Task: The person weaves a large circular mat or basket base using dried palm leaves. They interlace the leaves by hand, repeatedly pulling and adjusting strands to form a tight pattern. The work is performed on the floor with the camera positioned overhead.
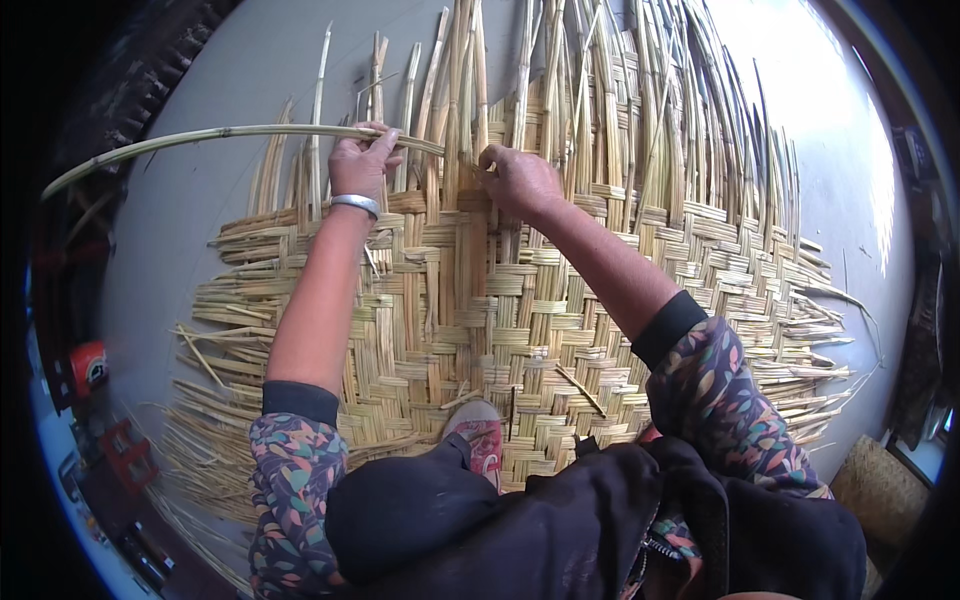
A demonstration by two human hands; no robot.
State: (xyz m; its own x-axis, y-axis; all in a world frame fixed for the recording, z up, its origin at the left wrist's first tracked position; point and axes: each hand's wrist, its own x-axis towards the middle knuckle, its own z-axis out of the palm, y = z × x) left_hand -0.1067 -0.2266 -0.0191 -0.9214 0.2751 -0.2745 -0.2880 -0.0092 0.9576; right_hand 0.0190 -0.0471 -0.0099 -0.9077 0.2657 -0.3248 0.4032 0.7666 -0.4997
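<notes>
A large mat (550, 330) of flat split reeds lies on the floor under me, woven in a zigzag pattern. My left hand (362, 165), with a silver bangle at the wrist, grips a long pale-green reed strip (220, 132). The strip bows out far to the left; its right end meets a bundle of upright reeds (466, 90) and is lost from sight there. Just right of that bundle, my right hand (522, 183) is closed in a pinch at the weave's far edge. What its fingertips hold is hidden.
Loose reed ends (690, 100) fan out from the mat's far side, and shorter ones stick out left and right. My red shoe (482, 440) stands on the mat. Red objects (88, 365) are at the far left; a rolled woven piece (878, 485) sits at lower right.
</notes>
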